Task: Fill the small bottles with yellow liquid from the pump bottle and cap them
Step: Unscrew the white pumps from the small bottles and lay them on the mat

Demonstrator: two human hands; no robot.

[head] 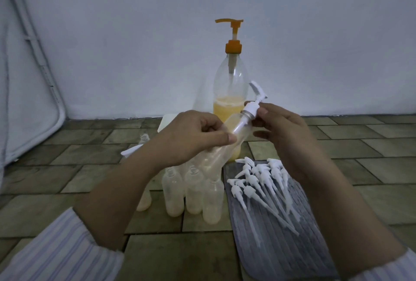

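Observation:
My left hand (193, 133) grips a small clear bottle (236, 126) tilted up to the right in mid-air. My right hand (281, 128) pinches the white pump cap (253, 107) sitting on that bottle's neck. Behind them stands the large pump bottle (230, 78) with an orange pump head, yellow liquid in its lower part. Several small uncapped bottles (193, 193) with a little yellow liquid stand on the floor below my hands. Several loose white pump caps (261, 181) with long tubes lie on a grey striped mat (281, 247) at the right.
A tiled floor (67, 168) runs under everything and meets a pale wall behind. Another small bottle (144, 138) and a white cap lie left of my left hand. A white box (167, 122) sits behind my left hand. Pale folded fabric leans at the far left.

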